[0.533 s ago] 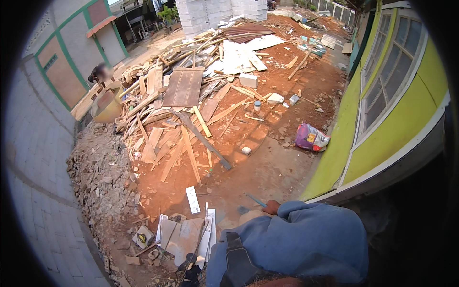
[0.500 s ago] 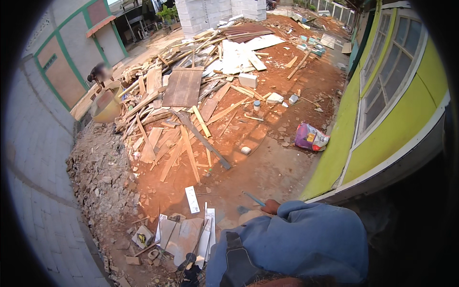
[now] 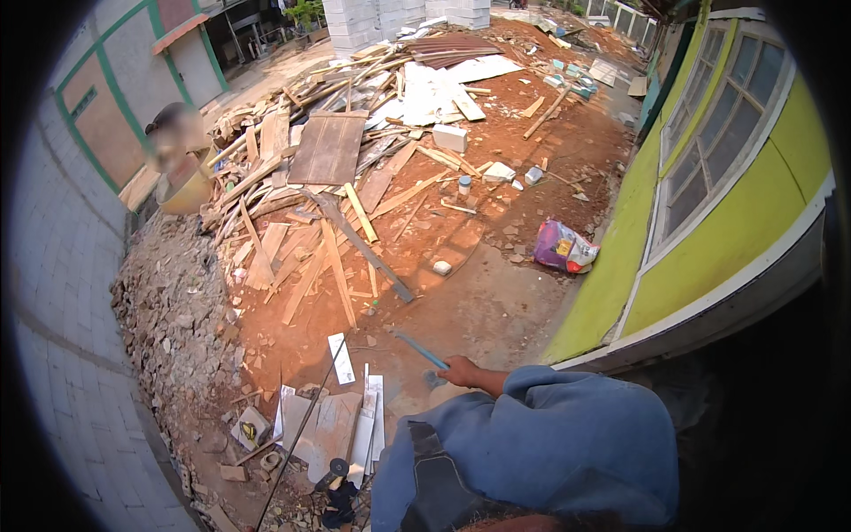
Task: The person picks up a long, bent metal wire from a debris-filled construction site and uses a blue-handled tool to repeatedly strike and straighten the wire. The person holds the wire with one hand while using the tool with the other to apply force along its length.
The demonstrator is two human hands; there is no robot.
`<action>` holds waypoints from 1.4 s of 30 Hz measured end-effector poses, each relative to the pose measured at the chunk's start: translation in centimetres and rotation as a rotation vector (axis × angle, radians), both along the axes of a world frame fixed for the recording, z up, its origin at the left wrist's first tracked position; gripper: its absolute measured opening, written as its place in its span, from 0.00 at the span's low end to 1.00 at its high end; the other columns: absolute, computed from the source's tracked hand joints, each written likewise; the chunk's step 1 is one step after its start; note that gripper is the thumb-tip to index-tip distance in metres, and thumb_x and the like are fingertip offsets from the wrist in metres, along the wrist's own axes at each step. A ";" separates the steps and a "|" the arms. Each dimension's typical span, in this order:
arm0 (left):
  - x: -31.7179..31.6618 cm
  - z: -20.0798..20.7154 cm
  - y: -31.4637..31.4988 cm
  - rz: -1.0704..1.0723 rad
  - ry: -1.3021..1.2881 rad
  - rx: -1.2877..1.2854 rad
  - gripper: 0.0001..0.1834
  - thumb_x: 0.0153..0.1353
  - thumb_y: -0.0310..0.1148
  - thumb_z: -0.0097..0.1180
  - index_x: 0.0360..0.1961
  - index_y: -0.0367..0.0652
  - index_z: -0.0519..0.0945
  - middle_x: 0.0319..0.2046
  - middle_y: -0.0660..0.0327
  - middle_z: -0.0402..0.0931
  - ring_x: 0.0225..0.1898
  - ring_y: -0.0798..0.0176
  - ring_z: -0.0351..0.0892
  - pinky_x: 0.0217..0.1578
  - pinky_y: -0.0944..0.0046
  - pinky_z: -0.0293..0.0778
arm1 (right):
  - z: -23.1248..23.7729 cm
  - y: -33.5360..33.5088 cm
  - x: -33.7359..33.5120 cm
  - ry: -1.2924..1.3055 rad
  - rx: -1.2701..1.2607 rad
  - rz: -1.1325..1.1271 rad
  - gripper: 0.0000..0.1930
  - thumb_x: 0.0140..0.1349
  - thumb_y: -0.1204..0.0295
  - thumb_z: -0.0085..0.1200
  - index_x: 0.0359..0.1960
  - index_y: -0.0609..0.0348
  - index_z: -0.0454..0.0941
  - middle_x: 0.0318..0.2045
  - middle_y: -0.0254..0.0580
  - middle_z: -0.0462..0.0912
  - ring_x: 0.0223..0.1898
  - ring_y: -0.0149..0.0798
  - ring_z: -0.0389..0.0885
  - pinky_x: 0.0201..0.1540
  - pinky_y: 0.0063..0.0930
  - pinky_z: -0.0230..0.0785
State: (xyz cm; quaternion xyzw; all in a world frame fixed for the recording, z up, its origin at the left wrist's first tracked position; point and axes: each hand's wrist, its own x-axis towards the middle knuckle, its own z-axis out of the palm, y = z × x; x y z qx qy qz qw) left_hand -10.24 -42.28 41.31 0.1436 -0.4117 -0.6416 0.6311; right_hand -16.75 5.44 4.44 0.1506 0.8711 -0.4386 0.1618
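My right hand reaches out from a blue sleeve, its fingers wrapped round a blue, slightly bent bar. The bar points up and left over the bare ground; what kind of tool it is, I cannot make out. Below the hand is a small grey-blue patch. My left hand is out of view. A long thin dark rod or cable slants up from the lower edge; what holds it does not show. Near it lie brownish boards, white strips and a black tool with a round end.
A heap of scrap planks with a brown panel fills the middle distance. Rubble runs along the grey block wall. A purple sack lies by the yellow-green wall. Another person is beside a yellowish tub.
My right hand and the blue bar have moved left, and more of the hand shows. The thin dark line now stretches farther up across the boards. The other person has straightened up behind the tub.
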 end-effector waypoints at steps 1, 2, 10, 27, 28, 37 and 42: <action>-0.3 -0.2 -0.2 -0.131 -0.004 -0.101 0.21 0.74 0.56 0.47 0.35 0.51 0.73 0.33 0.63 0.71 0.31 0.64 0.69 0.35 0.61 0.69 | 0.7 0.1 0.0 -0.015 -0.014 -0.017 0.19 0.65 0.55 0.62 0.39 0.62 0.84 0.29 0.56 0.86 0.30 0.52 0.87 0.36 0.46 0.79; -0.6 -0.4 -0.6 -0.258 -0.006 -0.204 0.22 0.75 0.57 0.45 0.37 0.49 0.74 0.35 0.61 0.72 0.33 0.63 0.70 0.36 0.60 0.71 | 1.7 -0.1 0.1 -0.027 -0.030 -0.032 0.19 0.65 0.55 0.62 0.39 0.62 0.85 0.30 0.56 0.86 0.31 0.52 0.87 0.38 0.46 0.78; -6.7 7.6 13.7 -0.206 0.130 -0.647 0.24 0.83 0.48 0.37 0.33 0.44 0.72 0.31 0.58 0.71 0.29 0.64 0.70 0.29 0.69 0.72 | 7.1 1.8 -0.1 0.060 -0.057 -0.237 0.20 0.64 0.55 0.62 0.43 0.61 0.85 0.36 0.57 0.87 0.41 0.55 0.87 0.48 0.46 0.76; -20.3 9.7 35.7 -0.997 0.181 -0.661 0.22 0.85 0.47 0.33 0.32 0.47 0.62 0.30 0.62 0.61 0.28 0.66 0.62 0.29 0.66 0.68 | 1.2 16.2 2.0 0.109 0.021 -0.648 0.18 0.64 0.57 0.64 0.36 0.63 0.83 0.27 0.54 0.83 0.31 0.51 0.84 0.39 0.45 0.75; -20.8 9.7 37.8 -1.017 0.176 -0.694 0.23 0.85 0.48 0.32 0.33 0.47 0.63 0.30 0.62 0.61 0.27 0.67 0.62 0.26 0.68 0.67 | 0.8 17.0 2.3 0.131 0.009 -0.698 0.18 0.64 0.57 0.64 0.36 0.63 0.83 0.27 0.54 0.83 0.31 0.51 0.84 0.39 0.45 0.75; -22.5 9.3 51.7 -1.544 0.320 -0.601 0.24 0.84 0.51 0.33 0.32 0.46 0.64 0.28 0.62 0.61 0.23 0.69 0.60 0.20 0.70 0.64 | 5.2 23.6 3.7 0.259 0.084 -0.967 0.20 0.63 0.57 0.64 0.30 0.65 0.78 0.26 0.57 0.81 0.30 0.55 0.82 0.37 0.49 0.73; -23.5 8.8 56.5 -1.807 0.332 -0.506 0.23 0.84 0.51 0.34 0.33 0.47 0.63 0.28 0.63 0.61 0.23 0.69 0.57 0.20 0.69 0.61 | 7.1 24.6 5.2 0.382 0.155 -1.070 0.18 0.63 0.60 0.64 0.29 0.65 0.77 0.26 0.56 0.79 0.29 0.56 0.80 0.36 0.49 0.71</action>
